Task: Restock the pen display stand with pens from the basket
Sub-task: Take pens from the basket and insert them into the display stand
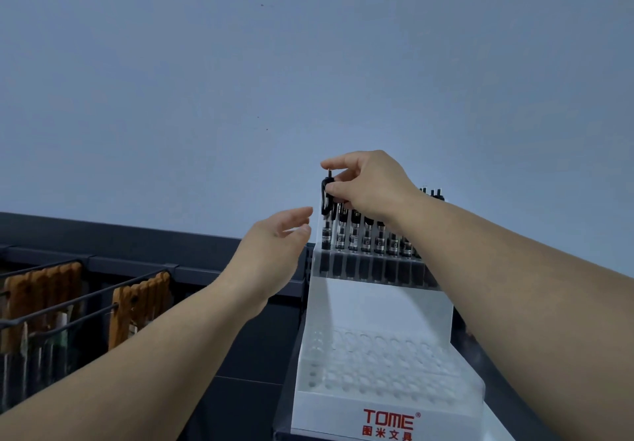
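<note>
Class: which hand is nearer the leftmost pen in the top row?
Right. The right hand pinches the pen; the left hand hovers to its left, apart.

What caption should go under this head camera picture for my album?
Right hand pinches a black pen at the top row of the pen display stand; left hand hovers open nearby.

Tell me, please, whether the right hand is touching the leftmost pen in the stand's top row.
Touching. The head view shows the right hand pinching the top of the leftmost pen, with forefinger above and thumb against its black cap.
</note>
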